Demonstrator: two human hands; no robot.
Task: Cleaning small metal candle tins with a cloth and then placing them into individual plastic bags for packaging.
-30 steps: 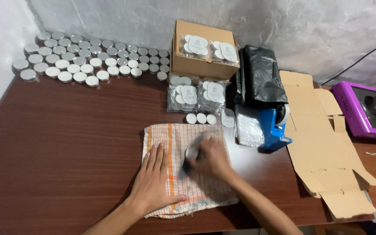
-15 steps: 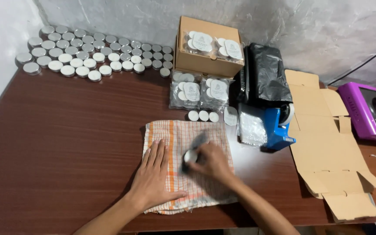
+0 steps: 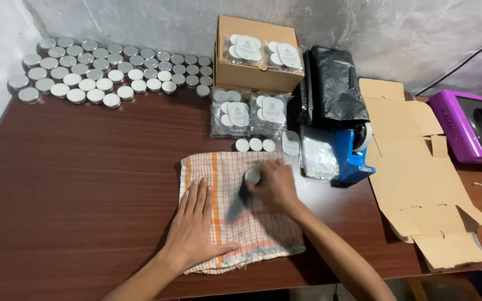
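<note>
- Head cam view: left hand (image 3: 196,226) lies flat, fingers spread, pinning down the orange-checked cloth (image 3: 235,214) on the brown table (image 3: 85,184).
- right hand (image 3: 274,181) is closed around a small round tin (image 3: 252,175), pressing it onto the cloth at about 1 o'clock from the left hand.
- three loose tins (image 3: 255,145) sit just past the cloth at 12 o'clock, with a big batch of tins (image 3: 107,72) way off at 10 o'clock.
</note>
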